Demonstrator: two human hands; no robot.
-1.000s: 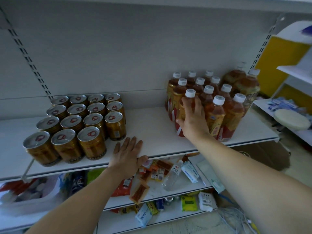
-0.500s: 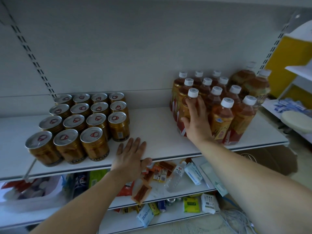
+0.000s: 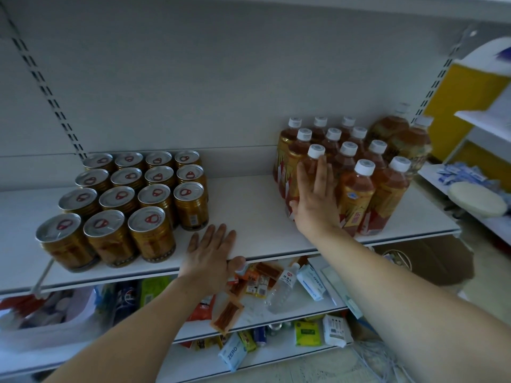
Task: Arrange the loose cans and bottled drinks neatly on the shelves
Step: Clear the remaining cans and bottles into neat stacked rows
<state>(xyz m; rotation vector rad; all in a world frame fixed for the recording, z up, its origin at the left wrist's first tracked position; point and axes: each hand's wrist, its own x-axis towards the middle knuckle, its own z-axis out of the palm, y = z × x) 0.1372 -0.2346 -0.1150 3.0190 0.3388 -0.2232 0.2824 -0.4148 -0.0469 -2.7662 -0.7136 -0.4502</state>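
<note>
Several gold cans point(image 3: 130, 205) with silver pull-tab lids stand in tidy rows on the left of the white shelf point(image 3: 249, 205). On the right, several white-capped tea bottles point(image 3: 356, 186) stand in a block. The front-left bottle point(image 3: 313, 161) has my right hand point(image 3: 316, 200) lying flat against its side, fingers straight and apart, not wrapped around it. Two larger bottles point(image 3: 406, 139) stand behind the block. My left hand point(image 3: 210, 258) rests palm down on the shelf's front edge with its thumb under the lip, holding nothing.
The lower shelf point(image 3: 301, 308) holds loose snack packets, a lying water bottle point(image 3: 282, 288) and wipe packs. A white bin point(image 3: 49, 313) sits at lower left. Another shelving unit point(image 3: 481, 128) with a round white object stands at the right.
My right hand has loosened from gripping the front-left bottle and now lies flat against it with straight fingers. My left hand has stayed on the shelf edge.
</note>
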